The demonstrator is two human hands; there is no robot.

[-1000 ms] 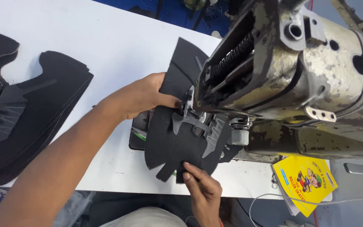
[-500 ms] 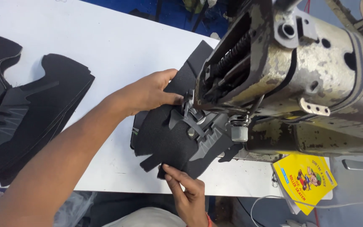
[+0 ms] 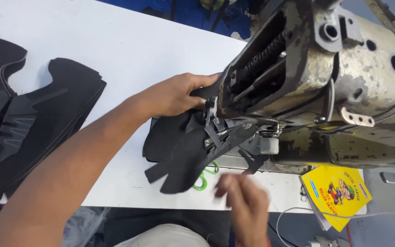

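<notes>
The left hand (image 3: 174, 93) presses flat on the black fabric piece (image 3: 179, 151) under the sewing machine (image 3: 325, 82), fingers spread. The right hand (image 3: 245, 201), blurred, hovers near it, holding nothing visible. Green scissors (image 3: 204, 178) peek out beneath.

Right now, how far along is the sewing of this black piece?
Done: a stack of black cut pieces lies at the left of the white table. In hand: the left hand presses the black piece under the sewing machine; the right hand, blurred, is off it. How much seam is left cannot be seen.
</notes>
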